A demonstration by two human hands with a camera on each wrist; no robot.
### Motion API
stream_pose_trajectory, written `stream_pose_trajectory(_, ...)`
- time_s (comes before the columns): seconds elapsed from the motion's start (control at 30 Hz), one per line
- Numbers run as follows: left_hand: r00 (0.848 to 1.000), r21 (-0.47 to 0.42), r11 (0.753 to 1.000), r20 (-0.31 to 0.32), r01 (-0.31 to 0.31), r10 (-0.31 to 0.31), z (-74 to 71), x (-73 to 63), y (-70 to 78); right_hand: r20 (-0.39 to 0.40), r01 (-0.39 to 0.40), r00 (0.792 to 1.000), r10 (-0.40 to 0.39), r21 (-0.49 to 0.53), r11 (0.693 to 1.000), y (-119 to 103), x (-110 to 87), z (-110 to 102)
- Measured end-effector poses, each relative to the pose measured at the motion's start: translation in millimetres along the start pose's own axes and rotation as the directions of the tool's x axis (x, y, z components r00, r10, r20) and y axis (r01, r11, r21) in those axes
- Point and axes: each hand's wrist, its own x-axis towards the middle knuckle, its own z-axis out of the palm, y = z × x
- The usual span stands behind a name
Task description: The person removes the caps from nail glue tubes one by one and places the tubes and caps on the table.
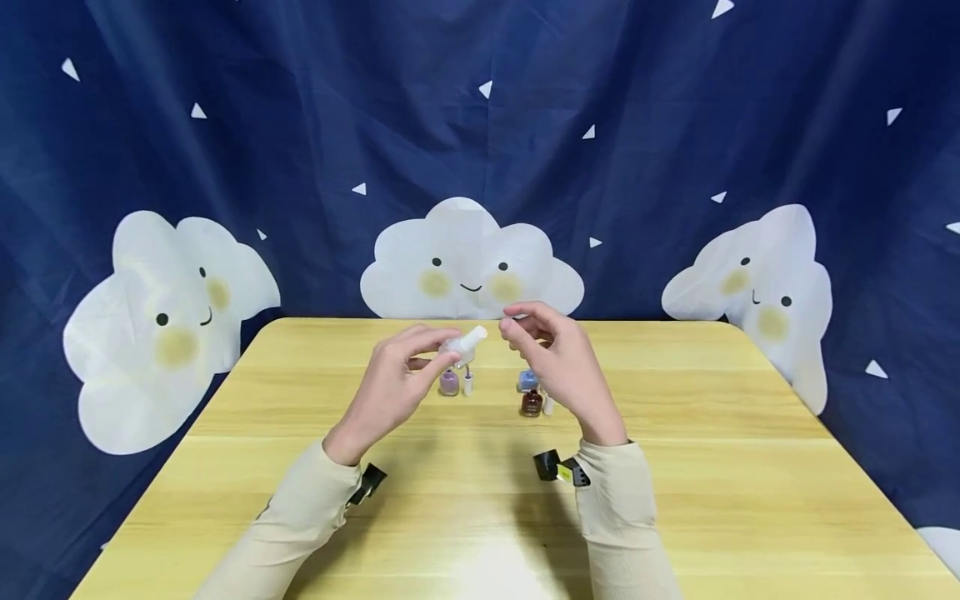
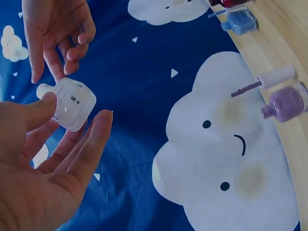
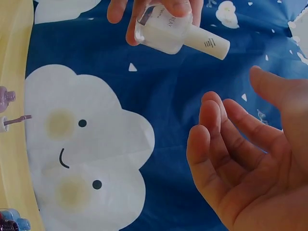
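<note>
My left hand (image 1: 390, 383) pinches a clear nail polish bottle (image 2: 77, 107) between thumb and fingers, raised above the table. Its white cap (image 3: 209, 42) is on and points up toward the right. A short gap away, my right hand (image 1: 564, 365) has its thumb and fingers apart, with nothing between them, as the right wrist view shows. Beyond the hands stands an open purple nail polish bottle (image 1: 448, 383), with its white brush cap (image 1: 468, 384) upright beside it, bristles up.
Near the right hand, a blue nail polish bottle (image 1: 528, 381) stands behind a dark red one (image 1: 532, 404), with a white cap (image 1: 548, 406) at their side. The wooden table (image 1: 712, 475) ends at a navy curtain (image 1: 315, 125) printed with smiling clouds.
</note>
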Motion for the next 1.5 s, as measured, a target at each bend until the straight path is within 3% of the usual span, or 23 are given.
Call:
stream_pose_trajectory(0.47,0.999,-0.002,0.999,0.005,-0.046,0.046,-0.2,-2.6,14.3,0.044,0.032,0.999,-0.030,-0.044,0.999,-18.7,-6.1,0.3)
stream_pose_trajectory(0.73,0.998,-0.002,0.998,0.006,-0.068,0.068,-1.2,-3.4,15.7,0.085,0.034,0.996,-0.028,-0.068,0.997,-17.2,-7.3,6.5)
stream_pose_trajectory(1.2,0.990,0.051,0.989,0.019,-0.141,0.140,-2.6,-6.2,16.8,0.069,0.030,0.997,-0.025,-0.070,0.997,-21.8,-9.5,9.9)
stream_pose_trajectory(1.5,0.986,0.040,0.985,0.002,-0.166,0.166,-4.0,-7.9,16.3,0.047,0.108,0.994,-0.103,-0.116,0.987,-21.7,-8.9,14.7)
